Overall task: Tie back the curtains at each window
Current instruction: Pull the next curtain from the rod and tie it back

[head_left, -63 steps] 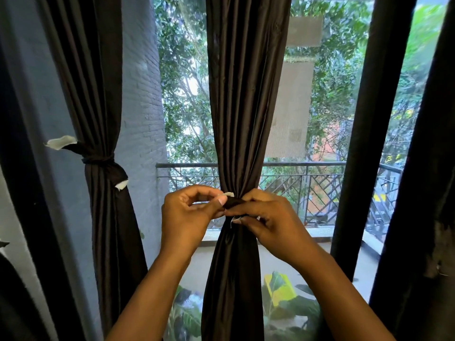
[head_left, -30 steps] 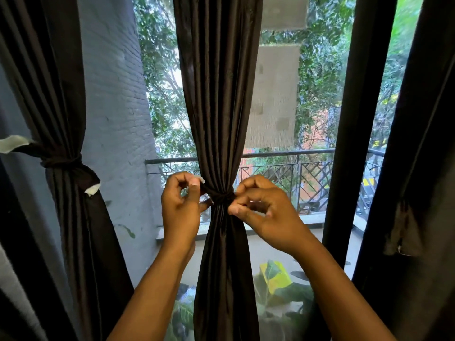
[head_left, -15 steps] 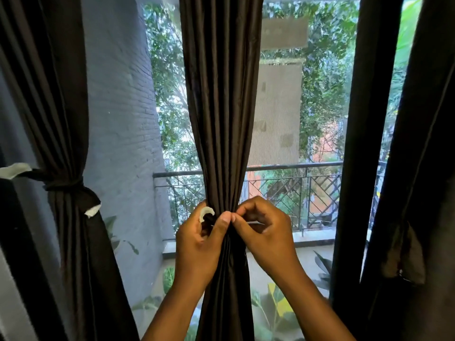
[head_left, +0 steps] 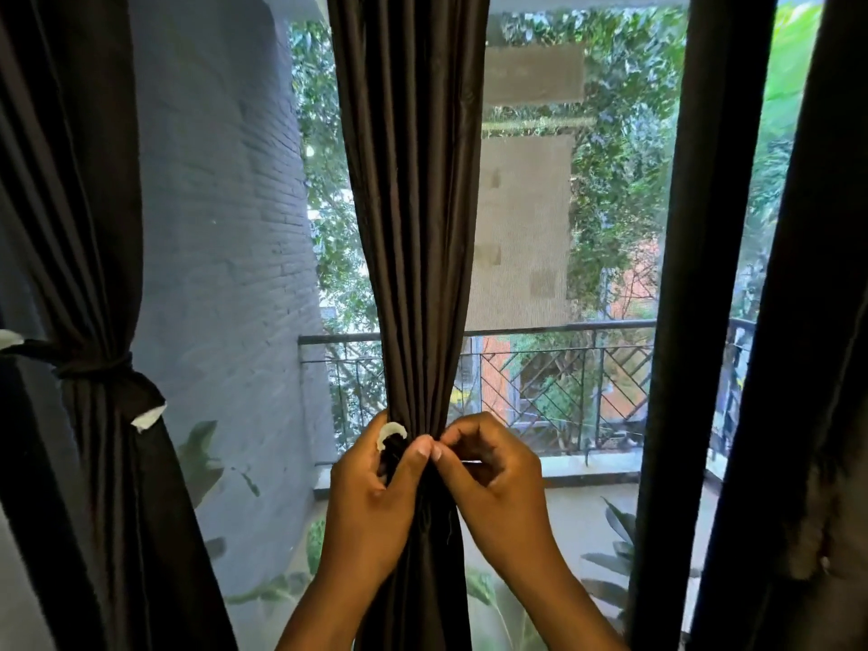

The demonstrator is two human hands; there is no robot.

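The middle curtain [head_left: 413,227] hangs before the window [head_left: 563,204], gathered narrow at railing height so the tie [head_left: 393,451] can circle it. My left hand [head_left: 371,491] pinches the tie's white-tipped end; my right hand [head_left: 488,472] pinches the other, closing the knot, I judge.
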